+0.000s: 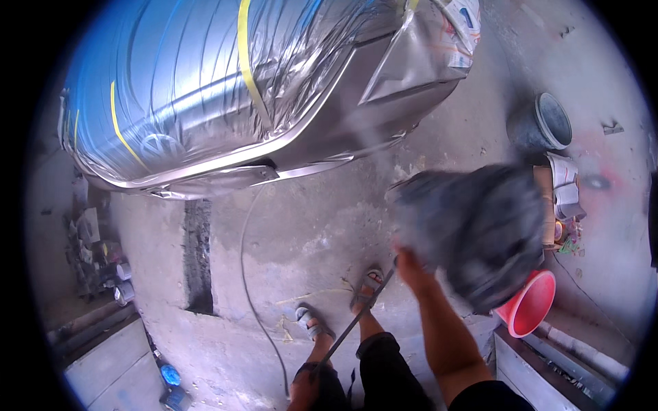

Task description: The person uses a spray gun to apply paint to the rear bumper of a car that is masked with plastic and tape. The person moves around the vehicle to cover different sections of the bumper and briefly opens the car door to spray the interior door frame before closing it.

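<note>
In my raised right hand (411,268) is a dark grey, crumpled sheet (480,233), smeared by motion; cloth or plastic, I cannot tell. Its fingers look closed at the sheet's lower left edge. A black hose (353,322) slants up to that same hand, and its end there is hidden. Low at the bottom edge, my left hand (301,394) is closed round the hose. From near it a thinner grey stretch of hose (245,274) curves over the floor toward the car. The silver car (301,161) stands in front, partly wrapped in clear plastic film (192,89) with yellow tape strips (245,55).
To the right are a dark bucket (552,123), a cardboard box (546,205) and a red tub (531,305). A dark slot (199,260) runs in the concrete floor at left. Cans (123,291) and clutter line the left wall. My sandalled feet (315,322) stand mid-floor.
</note>
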{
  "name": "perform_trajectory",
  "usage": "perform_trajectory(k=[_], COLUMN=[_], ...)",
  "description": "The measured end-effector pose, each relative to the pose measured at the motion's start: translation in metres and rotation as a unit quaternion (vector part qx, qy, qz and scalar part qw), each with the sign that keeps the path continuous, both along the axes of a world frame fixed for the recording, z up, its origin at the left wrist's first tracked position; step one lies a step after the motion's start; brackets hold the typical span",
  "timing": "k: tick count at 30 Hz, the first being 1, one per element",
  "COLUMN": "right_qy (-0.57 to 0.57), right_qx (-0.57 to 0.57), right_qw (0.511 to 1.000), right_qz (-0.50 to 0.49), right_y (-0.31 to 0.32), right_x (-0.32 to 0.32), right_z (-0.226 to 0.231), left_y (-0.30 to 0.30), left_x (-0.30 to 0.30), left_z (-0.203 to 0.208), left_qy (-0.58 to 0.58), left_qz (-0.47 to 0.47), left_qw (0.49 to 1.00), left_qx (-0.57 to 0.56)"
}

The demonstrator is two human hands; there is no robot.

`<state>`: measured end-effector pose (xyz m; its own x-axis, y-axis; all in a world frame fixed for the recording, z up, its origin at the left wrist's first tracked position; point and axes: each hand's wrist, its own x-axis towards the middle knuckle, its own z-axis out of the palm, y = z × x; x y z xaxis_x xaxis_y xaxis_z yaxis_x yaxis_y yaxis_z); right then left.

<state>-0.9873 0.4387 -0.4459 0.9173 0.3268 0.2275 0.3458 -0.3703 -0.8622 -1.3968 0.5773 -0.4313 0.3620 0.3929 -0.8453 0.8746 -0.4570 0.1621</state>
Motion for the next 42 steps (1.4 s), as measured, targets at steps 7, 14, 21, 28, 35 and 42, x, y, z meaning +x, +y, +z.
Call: perform_trajectory(k=[7, 14, 21, 28, 35, 42], right_qy=[0.202, 0.191, 0.103, 0.196, 0.199, 0.132], right_qx=[0.028, 0.147, 0.054, 0.016, 0.040, 0.212], right_qw=[0.967, 0.937, 0.973, 0.972, 0.972, 0.935], right_qz=[0.155, -0.254, -0.200, 0.132, -0.118, -0.253], right_y=[0.017, -0.030, 0.000, 0.051, -0.012, -0.035], right_x=[-0.053, 0.034, -0.020, -0.129, -0.027, 0.009], right_z=[-0.016, 0.018, -0.058, -0.160, -0.196, -0.206], left_y=[0.018, 0.021, 0.023, 0.046, 0.058, 0.059], left_x=[-0.031, -0.020, -0.022, -0.020, 0.020, 0.104], left_z=[0.021, -0.007, -0.008, -0.016, -0.105, -0.105], left_qy=[-0.086, -0.160, -0.102, -0.079, -0.253, -0.341], left_qz=[-0.030, -0.071, -0.058, -0.109, -0.221, -0.256], left_qw=[0.995, 0.984, 0.993, 0.991, 0.928, 0.881], left_qx=[0.032, -0.028, -0.023, 0.020, 0.161, 0.203])
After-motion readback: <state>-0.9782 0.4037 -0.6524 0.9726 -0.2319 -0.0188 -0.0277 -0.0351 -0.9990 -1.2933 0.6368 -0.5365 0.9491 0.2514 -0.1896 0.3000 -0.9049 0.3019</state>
